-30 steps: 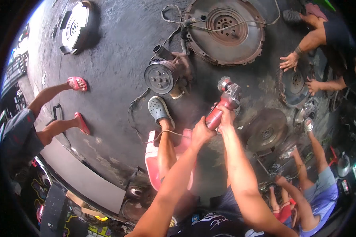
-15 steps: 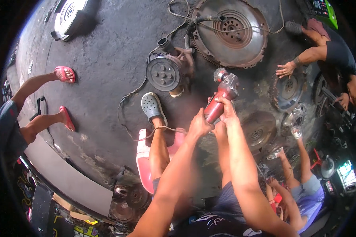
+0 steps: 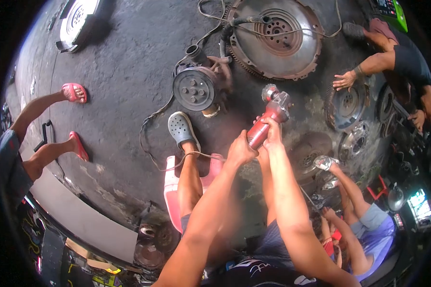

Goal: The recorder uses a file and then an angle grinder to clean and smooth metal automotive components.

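Both my hands hold a red angle grinder (image 3: 265, 128) with a wire cup brush (image 3: 269, 92) at its far end. The fingers of my left hand (image 3: 243, 149) wrap round the rear of its body. Closer to the grey metal head, my right hand (image 3: 273, 134) grips the body. The brush hangs above the dark floor, apart from other parts. Left of it stands a rusty water pump (image 3: 221, 79) with a round, bolted pulley (image 3: 195, 89). Beyond the grinder lies a large toothed flywheel (image 3: 299, 50), a black hose (image 3: 246, 20) resting across it.
A cord (image 3: 151, 119) winds over the floor past my clog (image 3: 181, 128) and the pink stool (image 3: 171, 193). More discs, among them a smaller flywheel (image 3: 345, 109), lie at the right near a crouching co-worker (image 3: 409, 64). Another person stands at the left in red sandals (image 3: 75, 93); someone in purple (image 3: 373, 244) is lower right.
The view has shifted slightly, and the grinder stays in both hands. At the lower right, a person's foot has moved leftward. The co-worker at the right has shifted a little.
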### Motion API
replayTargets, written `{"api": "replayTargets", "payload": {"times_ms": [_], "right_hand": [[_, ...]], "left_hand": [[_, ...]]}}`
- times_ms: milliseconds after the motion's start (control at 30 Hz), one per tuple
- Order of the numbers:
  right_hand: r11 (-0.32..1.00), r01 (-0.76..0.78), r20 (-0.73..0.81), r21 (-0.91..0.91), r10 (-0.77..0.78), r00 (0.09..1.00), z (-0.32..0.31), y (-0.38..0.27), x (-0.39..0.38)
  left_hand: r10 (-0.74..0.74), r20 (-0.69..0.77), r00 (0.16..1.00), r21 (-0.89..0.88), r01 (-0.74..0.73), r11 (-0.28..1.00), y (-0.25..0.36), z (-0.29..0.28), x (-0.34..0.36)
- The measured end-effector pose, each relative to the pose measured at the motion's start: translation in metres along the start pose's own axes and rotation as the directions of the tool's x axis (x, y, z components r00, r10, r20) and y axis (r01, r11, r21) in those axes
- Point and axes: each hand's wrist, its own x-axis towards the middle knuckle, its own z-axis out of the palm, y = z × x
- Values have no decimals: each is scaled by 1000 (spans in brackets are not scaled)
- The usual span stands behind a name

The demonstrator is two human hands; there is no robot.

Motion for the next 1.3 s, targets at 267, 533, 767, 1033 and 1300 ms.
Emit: {"api": "replayTargets", "payload": {"times_ms": [267,533,767,1033,1300], "right_hand": [[994,55,-4,-93,-56,998,19,-3,10],[999,-34,123,-4,34,992,24,-1,6],[998,-59,88,1,58,994,24,-1,4],[985,-131,131,114,115,985,11,4,9],[983,-179,209,37,168,963,19,-23,-5]], "left_hand": [[1,-20,1000,-38,-2,999,6,-14,6],[22,-25,999,-21,-22,1000,4,-27,6],[29,1,1000,-47,-29,998,7,-28,4],[45,-21,999,21,-44,999,6,-19,13],[75,-11,997,35,-75,997,32,-29,1]]}}
